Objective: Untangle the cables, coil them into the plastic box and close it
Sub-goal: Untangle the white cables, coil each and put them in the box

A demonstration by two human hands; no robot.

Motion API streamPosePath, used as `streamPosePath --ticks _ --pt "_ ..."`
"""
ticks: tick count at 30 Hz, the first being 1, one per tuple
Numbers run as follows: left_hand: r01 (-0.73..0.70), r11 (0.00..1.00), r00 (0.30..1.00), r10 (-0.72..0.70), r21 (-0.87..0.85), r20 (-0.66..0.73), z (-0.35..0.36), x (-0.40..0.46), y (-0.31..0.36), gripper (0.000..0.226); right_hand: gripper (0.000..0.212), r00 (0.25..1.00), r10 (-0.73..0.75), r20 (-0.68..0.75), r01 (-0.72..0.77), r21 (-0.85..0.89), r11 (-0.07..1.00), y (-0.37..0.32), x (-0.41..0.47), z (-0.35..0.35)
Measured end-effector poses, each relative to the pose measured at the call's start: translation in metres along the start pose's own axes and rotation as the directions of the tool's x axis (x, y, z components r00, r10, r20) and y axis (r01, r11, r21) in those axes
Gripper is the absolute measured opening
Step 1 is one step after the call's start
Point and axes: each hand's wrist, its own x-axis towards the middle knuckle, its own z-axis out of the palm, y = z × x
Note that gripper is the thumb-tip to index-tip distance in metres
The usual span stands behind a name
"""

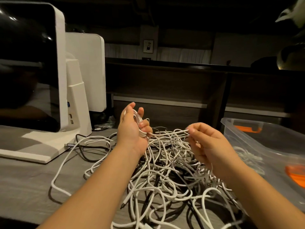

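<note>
Cables [173, 176]: a tangled heap of white and dark cords on the grey table [29, 187], between your forearms and spreading toward the near edge; one white loop trails out to the left.

Coil [140, 124]: several white turns wound in your left hand [132, 128], palm up, lower fingers curled round them, thumb and forefinger raised.

Strand [170, 131]: a white cord running from the coil to your right hand [208, 142], which pinches it between thumb and fingertip above the heap.

Box [244, 129]: clear plastic, open, at the right just beside the heap, with orange latches [247, 129]; some white cord lies inside, seen dimly through the wall.

Monitor [28, 63]: white-framed, dark screen, on a stand at the left; a second white panel [89, 70] behind it.

Dark cord [82, 146]: plugged in at the stand's base, looping on the table toward the heap.

Bench [165, 76]: dark, beyond the table.
</note>
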Motion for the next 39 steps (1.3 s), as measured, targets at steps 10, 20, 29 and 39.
streamPosePath --ticks 10,20,29,39 --pt "-0.202 0.934 0.968 0.237 0.295 -0.088 -0.001 0.002 0.005 0.041 0.007 0.933 0.053 0.356 0.241 -0.726 0.644 0.004 -0.009 0.002" --pt "-0.012 0.46 0.899 -0.383 0.888 0.21 0.002 -0.02 -0.019 0.052 0.016 0.883 -0.319 0.345 0.438 -0.358 0.825 0.007 -0.006 0.005" --pt "0.188 0.438 0.649 -0.727 0.879 0.223 -0.001 -0.028 -0.014 0.058 0.011 0.957 -0.267 0.118 0.291 -0.435 0.852 0.021 0.009 -0.002" --pt "0.141 0.495 0.697 -0.665 0.857 0.269 0.002 -0.033 -0.019 0.059 0.032 0.976 -0.111 0.188 0.18 -0.403 0.898 0.018 0.006 0.003"
